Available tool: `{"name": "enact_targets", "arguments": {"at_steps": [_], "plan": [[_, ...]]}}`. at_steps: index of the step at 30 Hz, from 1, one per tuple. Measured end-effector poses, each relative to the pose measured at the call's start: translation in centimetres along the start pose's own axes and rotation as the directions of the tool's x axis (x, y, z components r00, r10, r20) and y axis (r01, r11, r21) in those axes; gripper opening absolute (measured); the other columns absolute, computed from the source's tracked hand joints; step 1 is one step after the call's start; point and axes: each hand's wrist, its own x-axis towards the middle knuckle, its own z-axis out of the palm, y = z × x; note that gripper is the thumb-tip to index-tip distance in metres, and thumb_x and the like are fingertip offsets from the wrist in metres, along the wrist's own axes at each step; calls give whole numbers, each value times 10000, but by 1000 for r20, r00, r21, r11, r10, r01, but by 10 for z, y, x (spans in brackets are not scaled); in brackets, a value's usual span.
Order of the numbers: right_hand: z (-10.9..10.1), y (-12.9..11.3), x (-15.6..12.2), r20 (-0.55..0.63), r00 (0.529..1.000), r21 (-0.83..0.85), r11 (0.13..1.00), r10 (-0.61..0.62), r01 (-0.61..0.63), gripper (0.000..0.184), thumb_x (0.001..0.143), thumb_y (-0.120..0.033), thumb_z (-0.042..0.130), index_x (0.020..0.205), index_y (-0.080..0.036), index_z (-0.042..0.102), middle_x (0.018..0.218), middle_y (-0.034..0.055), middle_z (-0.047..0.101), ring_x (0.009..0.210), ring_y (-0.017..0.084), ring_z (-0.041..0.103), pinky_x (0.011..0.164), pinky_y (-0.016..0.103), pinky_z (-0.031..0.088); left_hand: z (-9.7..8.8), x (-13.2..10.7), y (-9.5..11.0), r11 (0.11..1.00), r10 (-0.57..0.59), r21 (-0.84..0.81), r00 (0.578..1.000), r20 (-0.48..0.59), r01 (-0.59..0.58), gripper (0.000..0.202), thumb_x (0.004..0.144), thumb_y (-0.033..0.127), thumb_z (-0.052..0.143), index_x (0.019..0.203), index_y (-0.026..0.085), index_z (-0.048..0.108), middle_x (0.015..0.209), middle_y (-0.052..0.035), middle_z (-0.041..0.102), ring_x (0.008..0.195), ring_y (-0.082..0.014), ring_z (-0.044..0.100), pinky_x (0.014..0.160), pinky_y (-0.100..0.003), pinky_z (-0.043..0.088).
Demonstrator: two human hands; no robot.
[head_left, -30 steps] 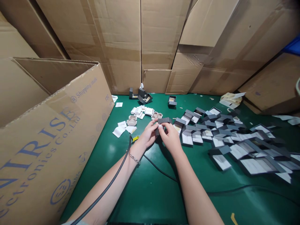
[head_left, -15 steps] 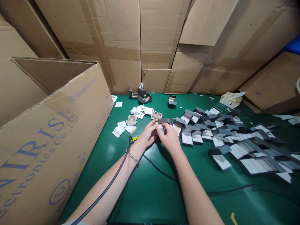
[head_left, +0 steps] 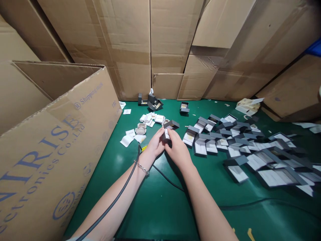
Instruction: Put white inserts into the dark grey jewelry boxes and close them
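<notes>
Left hand (head_left: 156, 144) and right hand (head_left: 178, 150) hold grey box (head_left: 171, 125).

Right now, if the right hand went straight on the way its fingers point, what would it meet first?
The small dark grey box, right at the fingertips of the right hand. Beyond it, probably the white box pieces on the green mat, though depth is unclear.

Two hands (head_left: 156, 144) (head_left: 178, 149), one gray box (head_left: 171, 125) between them (one bracelet (head_left: 143, 169), too).

Forearms: 2, bare, the left forearm (head_left: 117, 211) and the right forearm (head_left: 208, 209)
Hands: 2, bare, the left hand (head_left: 155, 144) and the right hand (head_left: 178, 151)
Left wrist: 1 silver chain bracelet (head_left: 143, 169)
Cable: 1 black cable (head_left: 115, 199) along the left forearm
Sleeve: 1 pale hem (head_left: 75, 239) at the view's bottom edge
</notes>
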Motion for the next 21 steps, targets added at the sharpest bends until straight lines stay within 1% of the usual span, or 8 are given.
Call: {"name": "enact_targets", "arguments": {"at_steps": [5, 8, 13, 17, 21], "plan": [[0, -3, -1, -73, 997, -42, 998, 32, -35, 606, 758, -105, 408, 1355, -208, 407, 1393, 81, 438, 1210, 248, 492, 972, 407, 457, 1, -1, -2, 999, -33, 39, 999, 19, 32, 62, 789, 161, 605, 842, 134, 621, 830, -38, 639, 815, -122, 604, 866, -261, 456], [-1, -4, -2, -108, 992, -19, 998, 62, -65, 599, 745, -102, 423, 1330, -229, 433, 1383, 55, 459, 1214, 240, 491, 956, 388, 468, 1, -3, -3, 998, -26, 57, 999, 22, 25, 54, 777, 147, 616, 829, 134, 624, 825, -31, 642, 788, -107, 602, 875, -252, 454], [-2, -2, -1, -117, 985, 34, 992, 124, -120, 536, 765, -118, 438, 1281, -253, 488, 1382, 26, 469, 1230, 222, 484, 945, 373, 472, -1, -3, -4, 997, -26, 78, 999, 45, 23, 65, 782, 166, 618, 838, 133, 628, 805, -21, 644, 714, -80, 589, 817, -223, 460], [-2, -2, 0, -113, 983, 72, 988, 144, -136, 469, 786, -134, 452, 1233, -255, 532, 1326, 24, 529, 1194, 214, 520, 952, 374, 465, -2, -3, -5, 996, -19, 86, 999, 49, 15, 47, 786, 144, 608, 828, 126, 623, 774, -20, 638, 697, -75, 587, 773, -199, 455], [-3, -2, 1, -103, 983, 92, 986, 149, -139, 462, 772, -113, 461, 1196, -260, 570, 1327, 24, 530, 1204, 214, 516, 981, 378, 442, -5, -2, -5, 996, -27, 90, 997, 73, 20, 79, 771, 141, 627, 849, 133, 619, 785, -28, 644, 713, -87, 599, 796, -215, 454]]}}
